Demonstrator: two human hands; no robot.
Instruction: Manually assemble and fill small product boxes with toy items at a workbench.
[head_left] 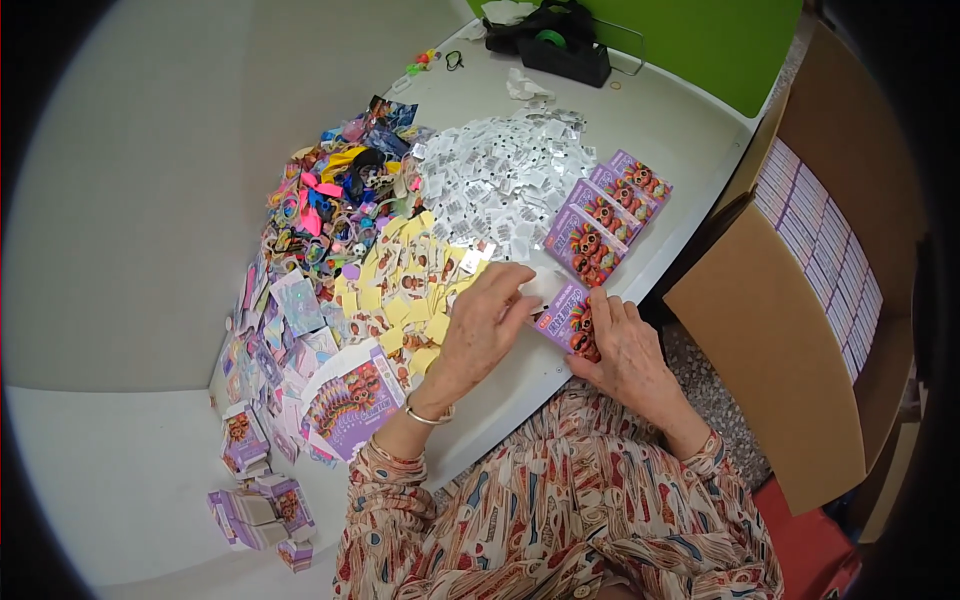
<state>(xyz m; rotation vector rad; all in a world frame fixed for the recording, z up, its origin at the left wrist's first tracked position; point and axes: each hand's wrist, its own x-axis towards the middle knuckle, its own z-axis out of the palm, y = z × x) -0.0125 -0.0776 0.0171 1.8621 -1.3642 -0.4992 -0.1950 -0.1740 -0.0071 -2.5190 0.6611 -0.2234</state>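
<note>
Box of purple printed cardboard (566, 316) lies just right of the frame's centre in the head view, between the two hands, its long axis seeming to slant from upper left to lower right, though fingers partly cover it. The right hand (632, 352) grasps its lower-right side. The left hand (478, 328) is beside its upper-left end, fingers curled; whether they pinch anything, I cannot tell. Overlapping purple cardboard boxes (592, 248) lie toward the upper right, a heap of small white-and-silver packets (500, 170) above centre.
</note>
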